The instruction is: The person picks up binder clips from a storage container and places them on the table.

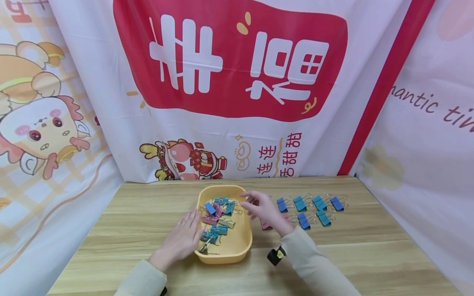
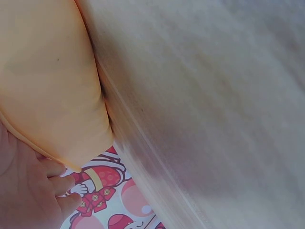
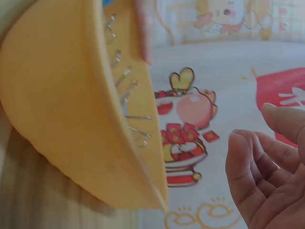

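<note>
Binder clips (image 1: 219, 230) lie jumbled in the yellow tray (image 1: 238, 242).

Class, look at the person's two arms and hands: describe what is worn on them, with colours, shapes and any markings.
Both sleeves are long, plain and pale greyish-beige. The left hand and right hand wear no gloves. At the right cuff sits a small, blocky black device with a yellow mark; something black also shows at the left cuff, too little to identify.

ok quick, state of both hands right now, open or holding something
Left hand: open, fingers extended at the yellow tray's left rim.
Right hand: open, fingers loosely bent, holding nothing.
</note>
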`<state>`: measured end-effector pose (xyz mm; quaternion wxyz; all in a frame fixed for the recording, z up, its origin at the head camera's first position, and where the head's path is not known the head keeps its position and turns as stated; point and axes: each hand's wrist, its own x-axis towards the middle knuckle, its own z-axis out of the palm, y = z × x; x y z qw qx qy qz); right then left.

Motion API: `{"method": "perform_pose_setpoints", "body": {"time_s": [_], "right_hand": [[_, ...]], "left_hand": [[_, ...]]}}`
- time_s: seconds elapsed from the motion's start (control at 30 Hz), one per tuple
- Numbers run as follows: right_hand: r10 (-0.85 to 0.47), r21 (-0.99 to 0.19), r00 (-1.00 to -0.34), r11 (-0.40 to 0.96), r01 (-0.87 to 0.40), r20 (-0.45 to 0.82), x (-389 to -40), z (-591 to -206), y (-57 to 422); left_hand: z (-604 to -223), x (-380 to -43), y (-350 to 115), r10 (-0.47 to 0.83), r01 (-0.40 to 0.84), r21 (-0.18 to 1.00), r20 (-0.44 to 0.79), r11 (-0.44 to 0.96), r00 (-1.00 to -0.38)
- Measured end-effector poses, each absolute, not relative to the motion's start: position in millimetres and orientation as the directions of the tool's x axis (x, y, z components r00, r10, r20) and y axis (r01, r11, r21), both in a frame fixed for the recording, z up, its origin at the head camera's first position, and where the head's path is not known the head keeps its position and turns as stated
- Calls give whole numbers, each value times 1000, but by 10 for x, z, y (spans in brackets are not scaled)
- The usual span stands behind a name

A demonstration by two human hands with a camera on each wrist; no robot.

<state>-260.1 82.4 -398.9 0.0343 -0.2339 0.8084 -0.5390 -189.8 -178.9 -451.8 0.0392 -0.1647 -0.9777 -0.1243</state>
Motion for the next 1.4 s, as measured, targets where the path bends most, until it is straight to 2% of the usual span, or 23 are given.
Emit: {"method": "perform_pose_setpoints", "body": {"time_s": [0.4,0.67,0.97,1.23,1.4], "right_hand": [[-532,-879,-841,348,-326,102,-2549,-4242,537],[-629,-832,-776,400,-385,56,-2503,-4340,346],[-640,-738,-768,511,-441,16,-2435,-4394,216],[-657,-688,-753,559,-463,-26,-2446,-4468,149],[-661,-670,-750,558,-490,-3,-2453,-4485,140]], "left_hand": [[-4490,-1887,-1777,312,332,237,119,913,-942],[-4508,-1896,-1785,308,328,237,119,914,-944],[-4506,-1894,-1786,310,330,234,117,915,-943],[-4520,-1897,-1794,310,330,238,119,914,-943],[-4520,-1903,-1791,310,331,236,120,914,-943]]}}
